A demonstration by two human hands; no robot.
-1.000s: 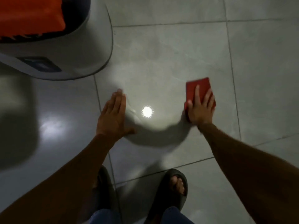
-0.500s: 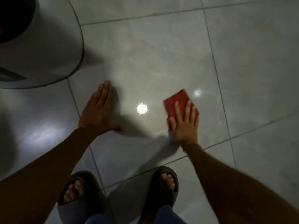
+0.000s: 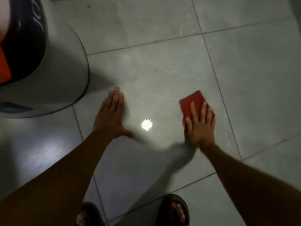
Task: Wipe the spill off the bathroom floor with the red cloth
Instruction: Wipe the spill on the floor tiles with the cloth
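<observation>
The right hand (image 3: 201, 128) presses the red cloth (image 3: 193, 103) flat on the floor (image 3: 162, 82), fingers spread. The cloth's long axis runs away from the person, tilted left. The left hand (image 3: 110, 116) lies flat, fingers together.

Not much showing up here: only a few pale letters curving along the dark rim of the grey bin (image 3: 53, 70), too blurred to actually read.

Left hand (image 3: 110, 118) flat, right hand (image 3: 199, 126) pressing, fingers (image 3: 193, 110) spread
</observation>
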